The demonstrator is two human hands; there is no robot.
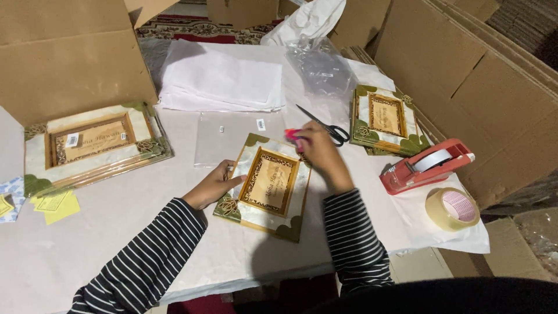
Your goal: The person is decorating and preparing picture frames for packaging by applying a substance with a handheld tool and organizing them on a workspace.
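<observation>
The framed plaque lies flat near the table's front edge, tilted slightly. The left hand rests open-fingered against its left edge. The right hand is clenched around a small pink object at the upper right corner. Scissors lie just beyond; a red tape dispenser and tape roll sit well right. Bare tabletop spreads left.

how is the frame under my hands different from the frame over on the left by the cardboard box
The frame under the hands lies tilted, standing tall, with the left hand on its edge and the right hand at its top corner. The left frame lies wide, untouched, and carries a small white sticker. Both share cream borders, green corners and a wooden centre panel.
</observation>
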